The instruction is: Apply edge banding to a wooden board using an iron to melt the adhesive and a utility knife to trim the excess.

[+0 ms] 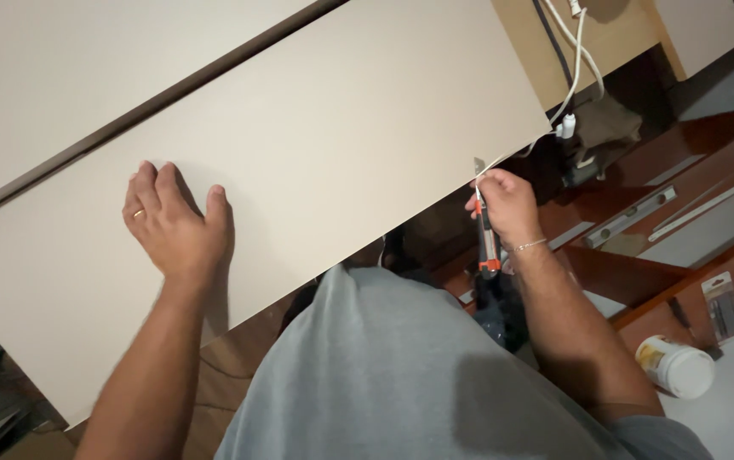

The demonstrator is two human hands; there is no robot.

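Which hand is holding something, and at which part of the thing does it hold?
The right hand grips an orange-and-grey utility knife around the upper handle, near the blade. The left hand holds nothing; it rests flat on the white panel.

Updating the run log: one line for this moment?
left hand: flat on white panel | right hand: gripping orange utility knife at panel edge, beside white cable

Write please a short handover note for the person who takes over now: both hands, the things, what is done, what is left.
Left hand: flat, palm down, on the white panel.
Right hand: closed grip on an orange utility knife, blade at the panel's lower edge, where a thin white strip lifts away.
Nearby: white jar on the floor, level, white cable.
Done: a short piece of strip looks cut loose near the corner.
Left: the edge towards the body, as far as can be seen.
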